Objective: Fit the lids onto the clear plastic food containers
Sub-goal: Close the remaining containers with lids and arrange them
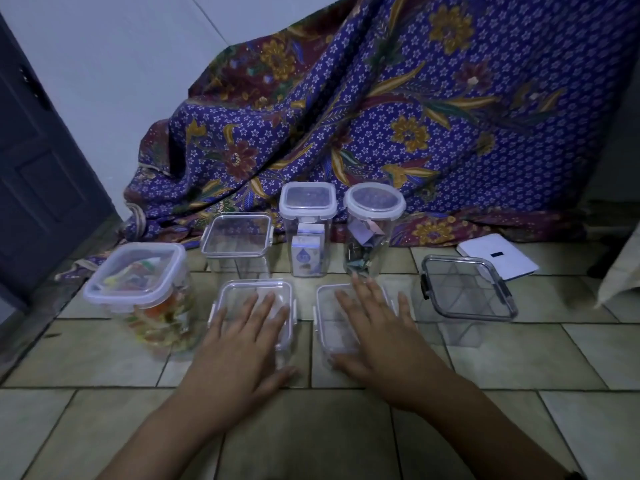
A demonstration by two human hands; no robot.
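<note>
Several clear plastic containers stand on the tiled floor, all with lids on top. My left hand [242,344] lies flat, fingers spread, on the lid of the near left container [239,292]. My right hand [377,337] lies flat on the lid of the near middle container [329,320]. A container with colourful contents [138,292] stands to the left. An empty one with a dark-rimmed lid [467,292] stands to the right. Behind are an empty square container [237,240], a tall square one holding small boxes [308,230] and a tall round one holding folded paper [372,230].
A purple patterned cloth [381,109] drapes down behind the containers onto the floor. A white flat box [495,254] lies at the right. A dark door [38,174] is at the left. Bare tiles [311,438] lie in front of my arms.
</note>
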